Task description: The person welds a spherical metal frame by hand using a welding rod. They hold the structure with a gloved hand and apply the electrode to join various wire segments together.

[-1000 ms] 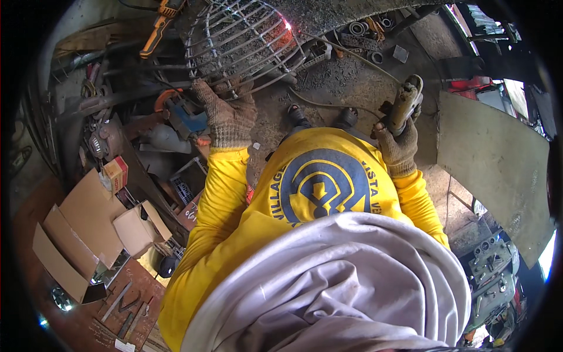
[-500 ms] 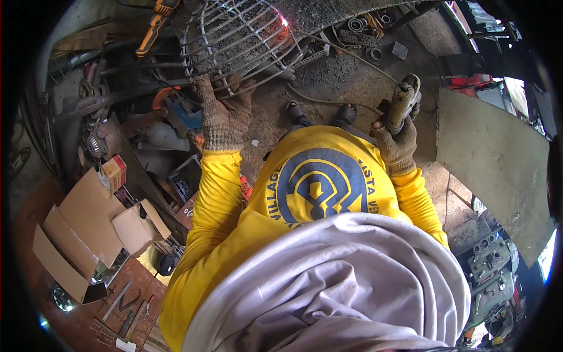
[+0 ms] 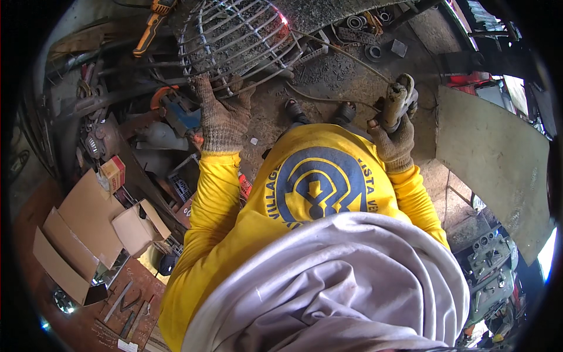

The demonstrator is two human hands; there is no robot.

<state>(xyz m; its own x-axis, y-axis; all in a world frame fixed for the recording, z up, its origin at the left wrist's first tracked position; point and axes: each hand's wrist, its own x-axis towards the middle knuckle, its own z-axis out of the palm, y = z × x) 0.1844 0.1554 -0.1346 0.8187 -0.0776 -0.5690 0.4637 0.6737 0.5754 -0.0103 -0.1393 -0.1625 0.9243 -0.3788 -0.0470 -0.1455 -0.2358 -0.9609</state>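
A rounded grille of welded metal bars (image 3: 202,36) lies at the top of the head view. One spot (image 3: 284,22) on its right side glows red-orange. My left hand (image 3: 224,122), in a brown knitted glove, is closed around the grille's near edge; the bars partly hide its fingertips. Gloved alike, my right hand (image 3: 394,142) grips a worn welding electrode holder (image 3: 399,102). From the holder a thin electrode (image 3: 352,57) runs up and left toward the glowing spot. A cable (image 3: 319,100) loops away from the holder across the floor.
A workbench (image 3: 328,13) with dark grit stands ahead. An orange-black power tool (image 3: 151,32) lies upper left, a blue-orange one (image 3: 182,114) beside my left forearm. Cardboard boxes (image 3: 82,226) stand lower left. A large metal sheet (image 3: 489,158) leans at right, above a green machine (image 3: 491,264).
My right hand and the electrode holder have shifted very slightly to the left. My left hand keeps its hold on the grille, and the glow stays on its right side.
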